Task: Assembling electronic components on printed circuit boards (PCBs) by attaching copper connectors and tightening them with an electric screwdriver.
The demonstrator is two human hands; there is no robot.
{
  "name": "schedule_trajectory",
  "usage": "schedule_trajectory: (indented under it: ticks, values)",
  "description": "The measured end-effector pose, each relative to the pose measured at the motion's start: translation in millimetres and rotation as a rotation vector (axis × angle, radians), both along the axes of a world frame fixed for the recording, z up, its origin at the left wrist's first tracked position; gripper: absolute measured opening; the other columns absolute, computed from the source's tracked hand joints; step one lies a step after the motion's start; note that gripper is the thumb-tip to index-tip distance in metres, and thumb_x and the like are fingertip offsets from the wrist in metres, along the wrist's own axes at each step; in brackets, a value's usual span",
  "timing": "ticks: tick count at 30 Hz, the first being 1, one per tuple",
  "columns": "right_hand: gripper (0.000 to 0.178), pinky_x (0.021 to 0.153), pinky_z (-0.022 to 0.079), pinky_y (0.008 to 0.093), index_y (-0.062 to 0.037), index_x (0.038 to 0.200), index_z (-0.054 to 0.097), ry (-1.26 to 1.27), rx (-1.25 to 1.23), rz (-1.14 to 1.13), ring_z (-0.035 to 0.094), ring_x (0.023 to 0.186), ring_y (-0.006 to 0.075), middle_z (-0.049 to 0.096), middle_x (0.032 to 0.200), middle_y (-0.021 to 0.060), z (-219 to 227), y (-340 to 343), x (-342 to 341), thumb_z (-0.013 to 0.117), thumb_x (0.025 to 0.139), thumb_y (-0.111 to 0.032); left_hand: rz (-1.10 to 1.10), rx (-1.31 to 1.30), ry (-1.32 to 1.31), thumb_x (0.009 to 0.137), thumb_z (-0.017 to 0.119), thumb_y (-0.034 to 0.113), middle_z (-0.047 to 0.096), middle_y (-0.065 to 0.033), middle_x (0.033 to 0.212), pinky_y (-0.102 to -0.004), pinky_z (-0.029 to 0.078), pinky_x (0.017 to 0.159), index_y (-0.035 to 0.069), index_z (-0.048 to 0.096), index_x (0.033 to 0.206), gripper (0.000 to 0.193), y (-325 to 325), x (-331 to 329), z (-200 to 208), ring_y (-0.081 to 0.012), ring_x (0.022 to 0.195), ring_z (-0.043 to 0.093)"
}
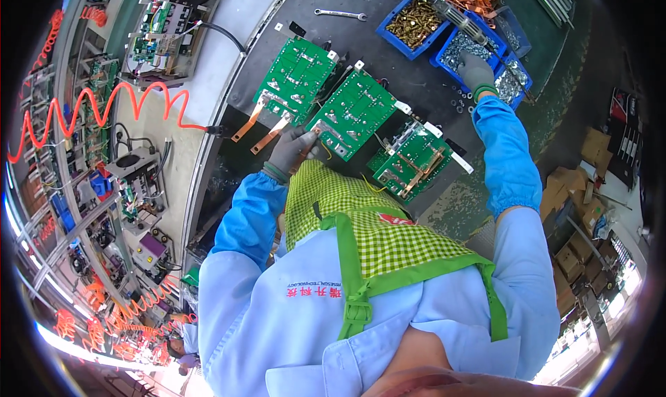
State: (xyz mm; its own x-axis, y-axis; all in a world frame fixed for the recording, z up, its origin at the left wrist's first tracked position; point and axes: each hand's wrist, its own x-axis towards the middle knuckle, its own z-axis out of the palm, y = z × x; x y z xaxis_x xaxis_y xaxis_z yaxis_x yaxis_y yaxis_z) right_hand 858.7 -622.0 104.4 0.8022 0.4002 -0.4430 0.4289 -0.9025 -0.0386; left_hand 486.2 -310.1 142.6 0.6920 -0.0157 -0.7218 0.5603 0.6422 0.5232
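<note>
Dark flat worktable [347, 36]; middle green rectangular circuit board [354, 112] at 12 o'clock, blue plastic bin [438, 62] at 1. Grey-gloved left hand [295, 149] at board's 8 o'clock corner, grey-gloved right hand [475, 72] in bin; too small to tell whether fingers are apart or clamped. Likely step: picking small silver metal pieces [454, 50]; next move calls for a pinch

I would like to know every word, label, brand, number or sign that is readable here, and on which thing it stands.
Light blue shirt: red printing on the chest, upside down in this view; wording not copied here.
Checked apron: small red-and-white mark, too distorted to read.
Green circuit boards: any markings are too small.
Wrench: any lettering is too small.
</note>
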Motion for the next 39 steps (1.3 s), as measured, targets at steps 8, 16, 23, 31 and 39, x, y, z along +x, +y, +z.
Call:
schedule_trajectory:
  ticks: [8, 16, 23, 31, 39]
  values:
    - [0.026, 0.077, 0.047, 0.0368, -0.0131, 0.104, 0.061, -0.063, 0.422, -0.212, 0.061, 0.088, 0.0289, 0.064, 0.092, 0.013, 44.4, -31.6, 9.1, 0.06, 0.08, -0.023, -0.1, 0.007, -0.018, 0.089, 0.055, 0.018, 0.057, -0.0027, 0.071, -0.0197, 0.043, 0.048, 0.002, 0.056, 0.094, 0.017, 13.0, 7.5, -0.2, -0.0088, 0.056, 0.053]
    - [0.019, 0.068, 0.047, 0.0277, -0.0052, 0.098, 0.06, 0.408, 1.077, -0.225, 0.058, 0.076, 0.0134, 0.061, 0.083, 0.0015, 203.4, 85.7, -169.6, 0.059, 0.083, -0.016, -0.096, 0.013, -0.052, 0.088, 0.055, 0.016, 0.056, -0.0043, 0.071, -0.0205, 0.04, 0.045, 0.0, 0.056, 0.093, 0.017, 5.2, -3.8, -2.9, -0.0082, 0.054, 0.051]
    - [0.017, 0.071, 0.048, 0.0339, -0.0039, 0.093, 0.06, 0.28, 0.977, 0.012, 0.061, 0.08, 0.0268, 0.062, 0.086, 0.0132, 108.0, 162.0, -269.6, 0.058, 0.081, -0.016, -0.211, -0.062, -0.079, 0.089, 0.052, 0.017, 0.057, -0.0033, 0.076, -0.0181, 0.042, 0.05, -0.001, 0.054, 0.101, 0.022, 9.1, 2.3, -5.8, -0.0063, 0.057, 0.051]
    - [0.016, 0.072, 0.047, 0.0369, -0.0069, 0.091, 0.062, 0.011, 0.813, 0.105, 0.059, 0.083, 0.0284, 0.061, 0.088, 0.0123, 76.1, 177.5, -295.7, 0.06, 0.08, -0.019, -0.125, -0.042, -0.125, 0.088, 0.054, 0.016, 0.058, -0.0044, 0.074, -0.0175, 0.042, 0.045, 0.0, 0.057, 0.093, 0.017, 3.2, -2.7, -9.4, -0.0064, 0.054, 0.052]
    - [0.013, 0.072, 0.048, 0.0359, -0.0089, 0.087, 0.065, 0.132, 0.89, 0.021, 0.058, 0.083, 0.028, 0.056, 0.087, 0.0115, 83.3, 170.0, -284.0, 0.062, 0.078, -0.017, -0.109, -0.131, -0.124, 0.088, 0.054, 0.016, 0.059, -0.0047, 0.076, -0.0163, 0.046, 0.048, 0.0, 0.057, 0.094, 0.017, 7.4, -2.6, -4.4, -0.0077, 0.057, 0.055]
